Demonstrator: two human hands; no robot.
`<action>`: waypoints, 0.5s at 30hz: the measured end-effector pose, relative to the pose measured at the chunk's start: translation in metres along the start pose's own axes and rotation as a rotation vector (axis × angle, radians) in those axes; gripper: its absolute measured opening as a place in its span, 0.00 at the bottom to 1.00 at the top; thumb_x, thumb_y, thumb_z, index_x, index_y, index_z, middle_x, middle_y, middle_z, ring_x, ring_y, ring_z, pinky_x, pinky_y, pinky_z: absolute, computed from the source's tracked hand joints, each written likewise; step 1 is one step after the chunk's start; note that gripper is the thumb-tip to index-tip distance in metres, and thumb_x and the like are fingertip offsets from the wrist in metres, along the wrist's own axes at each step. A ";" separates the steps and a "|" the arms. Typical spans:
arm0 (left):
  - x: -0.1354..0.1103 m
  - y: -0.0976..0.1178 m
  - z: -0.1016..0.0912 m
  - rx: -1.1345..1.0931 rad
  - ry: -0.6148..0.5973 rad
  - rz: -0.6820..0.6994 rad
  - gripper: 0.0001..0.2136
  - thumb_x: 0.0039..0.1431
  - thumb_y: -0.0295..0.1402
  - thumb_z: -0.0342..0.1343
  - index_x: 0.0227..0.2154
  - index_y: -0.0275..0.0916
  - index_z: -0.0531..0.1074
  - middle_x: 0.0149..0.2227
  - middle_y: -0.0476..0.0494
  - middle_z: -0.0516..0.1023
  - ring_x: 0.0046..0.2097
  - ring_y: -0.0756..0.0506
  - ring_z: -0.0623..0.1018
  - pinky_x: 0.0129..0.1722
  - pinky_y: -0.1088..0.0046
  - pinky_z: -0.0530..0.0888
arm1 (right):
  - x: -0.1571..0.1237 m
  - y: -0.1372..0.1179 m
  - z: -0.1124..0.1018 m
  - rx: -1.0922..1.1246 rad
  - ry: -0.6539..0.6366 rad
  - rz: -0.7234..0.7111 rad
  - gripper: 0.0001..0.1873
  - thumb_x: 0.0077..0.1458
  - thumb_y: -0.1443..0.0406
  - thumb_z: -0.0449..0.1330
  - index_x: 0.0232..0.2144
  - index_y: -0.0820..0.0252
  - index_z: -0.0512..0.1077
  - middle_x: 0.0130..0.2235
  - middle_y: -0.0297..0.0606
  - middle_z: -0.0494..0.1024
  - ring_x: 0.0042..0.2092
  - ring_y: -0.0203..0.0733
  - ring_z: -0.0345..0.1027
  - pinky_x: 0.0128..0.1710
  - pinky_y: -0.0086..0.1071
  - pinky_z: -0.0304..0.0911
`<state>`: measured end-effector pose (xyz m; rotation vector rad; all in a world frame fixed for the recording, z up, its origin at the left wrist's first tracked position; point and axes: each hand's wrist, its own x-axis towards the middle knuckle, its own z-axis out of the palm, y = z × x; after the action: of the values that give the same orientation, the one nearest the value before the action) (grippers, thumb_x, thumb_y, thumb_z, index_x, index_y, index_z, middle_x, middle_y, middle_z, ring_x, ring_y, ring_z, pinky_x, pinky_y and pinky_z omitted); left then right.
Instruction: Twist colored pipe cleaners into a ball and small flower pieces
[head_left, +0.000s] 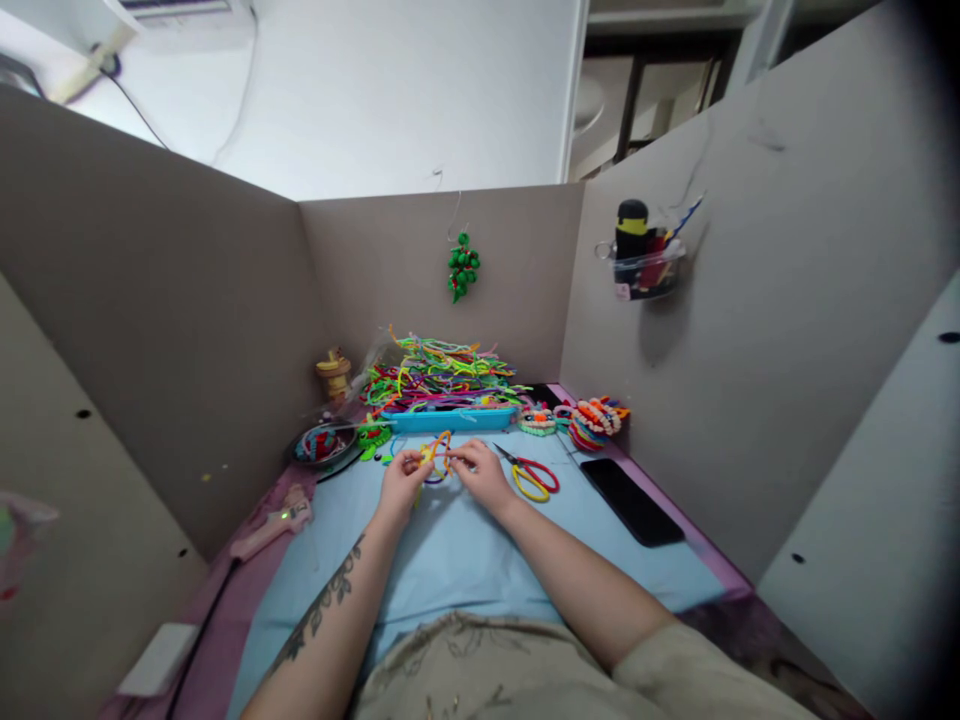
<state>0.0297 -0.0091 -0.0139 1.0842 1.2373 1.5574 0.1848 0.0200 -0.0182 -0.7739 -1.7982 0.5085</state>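
Over the blue cloth, my left hand is closed, its fingertips pinching a yellow pipe cleaner piece. Opposite it, my right hand pinches the end of an orange pipe cleaner that loops up between the two hands. Whether the yellow and orange pieces are joined is too small to tell. Purple and blue strands show just behind them. Red-and-yellow-handled scissors lie right of my right hand, blades toward it.
A heap of colourful pipe cleaners rises behind a blue tray. At left are a bowl and a pink glue gun; at right, a black phone and fuzzy crafted pieces. Panels enclose the table.
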 end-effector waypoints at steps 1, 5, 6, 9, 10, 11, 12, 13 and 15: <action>0.000 0.000 0.000 -0.003 0.001 -0.004 0.18 0.34 0.37 0.64 0.28 0.37 0.64 0.18 0.56 0.69 0.17 0.57 0.64 0.18 0.82 0.58 | -0.001 -0.001 0.002 0.004 -0.020 0.000 0.11 0.49 0.67 0.55 0.36 0.57 0.73 0.31 0.37 0.71 0.34 0.37 0.64 0.36 0.31 0.61; -0.001 0.002 0.000 -0.005 -0.002 0.003 0.19 0.33 0.38 0.64 0.28 0.37 0.63 0.18 0.56 0.69 0.16 0.56 0.64 0.18 0.81 0.58 | -0.002 -0.002 0.006 0.025 -0.084 -0.009 0.15 0.46 0.71 0.54 0.39 0.57 0.71 0.33 0.36 0.70 0.33 0.36 0.63 0.34 0.29 0.60; -0.002 0.002 0.000 -0.005 -0.007 0.005 0.19 0.33 0.38 0.64 0.28 0.37 0.63 0.17 0.56 0.68 0.17 0.56 0.64 0.18 0.81 0.58 | -0.002 -0.003 0.006 0.029 -0.086 -0.010 0.16 0.46 0.72 0.53 0.39 0.57 0.70 0.33 0.36 0.69 0.34 0.36 0.63 0.34 0.30 0.60; -0.002 0.002 0.000 -0.003 -0.020 0.009 0.19 0.34 0.38 0.64 0.28 0.37 0.64 0.18 0.55 0.69 0.17 0.55 0.65 0.18 0.81 0.58 | -0.002 -0.003 0.005 0.041 -0.094 -0.018 0.16 0.46 0.72 0.54 0.39 0.57 0.70 0.34 0.37 0.70 0.35 0.37 0.63 0.34 0.29 0.60; -0.002 0.002 0.000 -0.003 -0.021 0.012 0.19 0.34 0.38 0.64 0.28 0.37 0.64 0.18 0.55 0.69 0.17 0.55 0.66 0.18 0.81 0.58 | -0.001 -0.003 0.004 0.043 -0.102 -0.025 0.14 0.47 0.71 0.54 0.38 0.57 0.71 0.34 0.37 0.70 0.35 0.37 0.63 0.34 0.29 0.60; -0.002 0.001 0.000 -0.004 -0.021 0.016 0.18 0.34 0.37 0.64 0.28 0.37 0.64 0.19 0.54 0.70 0.18 0.55 0.66 0.18 0.81 0.59 | -0.001 -0.002 0.004 0.043 -0.111 -0.033 0.12 0.47 0.70 0.55 0.36 0.57 0.72 0.33 0.37 0.70 0.35 0.37 0.63 0.34 0.29 0.60; -0.001 0.001 0.000 -0.004 -0.020 0.022 0.18 0.34 0.37 0.64 0.28 0.37 0.64 0.19 0.54 0.70 0.18 0.55 0.67 0.19 0.81 0.59 | -0.002 -0.002 0.004 0.040 -0.117 -0.039 0.10 0.48 0.69 0.55 0.34 0.57 0.73 0.32 0.37 0.71 0.35 0.37 0.64 0.35 0.29 0.60; -0.001 0.000 0.000 -0.003 -0.018 0.028 0.18 0.34 0.36 0.64 0.28 0.36 0.64 0.20 0.54 0.71 0.19 0.55 0.67 0.19 0.81 0.60 | -0.002 -0.002 0.005 0.038 -0.119 -0.041 0.08 0.49 0.68 0.56 0.32 0.58 0.73 0.31 0.36 0.72 0.34 0.37 0.64 0.35 0.30 0.60; 0.000 -0.002 -0.001 0.001 -0.015 0.040 0.18 0.35 0.36 0.64 0.28 0.37 0.64 0.19 0.54 0.70 0.19 0.55 0.68 0.20 0.81 0.60 | -0.003 -0.002 0.007 0.050 -0.129 -0.041 0.07 0.50 0.67 0.55 0.30 0.57 0.74 0.30 0.36 0.73 0.34 0.37 0.65 0.38 0.31 0.59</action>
<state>0.0291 -0.0088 -0.0159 1.1253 1.2133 1.5765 0.1785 0.0170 -0.0213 -0.6820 -1.9089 0.5855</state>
